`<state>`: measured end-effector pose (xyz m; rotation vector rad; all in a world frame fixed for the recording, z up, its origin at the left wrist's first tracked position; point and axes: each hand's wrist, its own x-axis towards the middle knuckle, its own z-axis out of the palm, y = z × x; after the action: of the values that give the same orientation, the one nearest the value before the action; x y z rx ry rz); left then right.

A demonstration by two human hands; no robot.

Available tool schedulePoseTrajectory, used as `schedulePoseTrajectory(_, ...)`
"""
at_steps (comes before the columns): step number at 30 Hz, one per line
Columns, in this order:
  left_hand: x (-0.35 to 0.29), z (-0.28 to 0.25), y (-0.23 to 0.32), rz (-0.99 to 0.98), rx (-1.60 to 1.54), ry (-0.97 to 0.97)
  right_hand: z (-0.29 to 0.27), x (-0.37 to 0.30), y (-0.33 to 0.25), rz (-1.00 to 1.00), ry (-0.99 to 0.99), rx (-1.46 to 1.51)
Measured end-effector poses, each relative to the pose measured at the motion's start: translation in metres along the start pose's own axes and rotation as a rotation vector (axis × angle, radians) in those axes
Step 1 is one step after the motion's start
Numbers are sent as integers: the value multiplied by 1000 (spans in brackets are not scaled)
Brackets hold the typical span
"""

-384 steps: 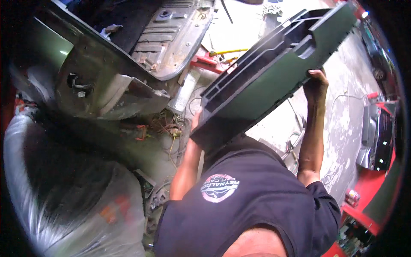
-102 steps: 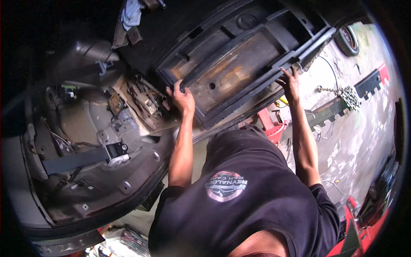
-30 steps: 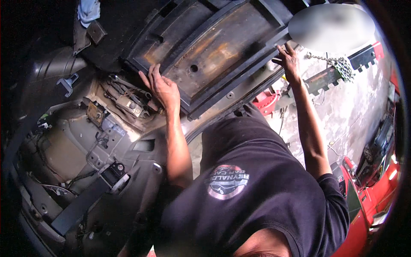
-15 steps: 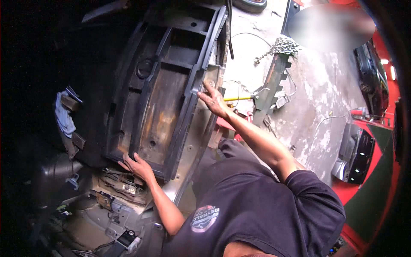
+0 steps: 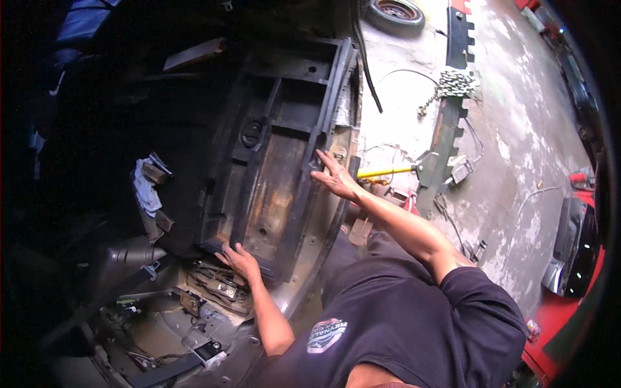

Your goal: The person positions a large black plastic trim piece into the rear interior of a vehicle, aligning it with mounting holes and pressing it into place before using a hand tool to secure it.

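A long black ribbed metal panel (image 5: pixel 277 187) with rusty brown patches lies in the dark car interior, against the metal sill (image 5: pixel 310 242). My right hand (image 5: pixel 336 176) rests with outstretched fingers on the panel's right rim. At the panel's near left end, my left hand (image 5: pixel 240 260) touches the edge with its fingers apart; parts of those fingertips are hard to make out. Neither hand wraps around anything that shows. Beside the left hand is an opening with worn metal brackets (image 5: pixel 220 284).
A blue rag (image 5: pixel 147 194) lies left of the panel. Wiring and a black strap (image 5: pixel 174 368) sit at lower left. To the right are a yellow bar (image 5: pixel 388 172), a notched steel beam (image 5: pixel 442 139), a chain (image 5: pixel 456 84) and a wheel (image 5: pixel 396 16) on the floor.
My view has shifted, so the scene appears farther right and lower. Both hands stay at about the same spots on the panel, which shows no clear movement against the sill.
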<state>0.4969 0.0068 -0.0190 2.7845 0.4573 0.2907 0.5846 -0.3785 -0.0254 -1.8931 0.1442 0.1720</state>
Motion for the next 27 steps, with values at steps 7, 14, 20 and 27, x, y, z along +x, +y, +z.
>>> schedulePoseTrajectory(7,-2,0,4,-20,33,20,6,5,-6,60,-50,-19)
schedulePoseTrajectory(14,-1,-3,4,-37,18,64,8,5,7,19,37,160)
schedulePoseTrajectory(20,3,-1,15,-58,5,62,33,12,8,-9,74,-111)
schedulePoseTrajectory(27,-1,-2,6,-60,1,43,-1,5,-9,83,-70,-17)
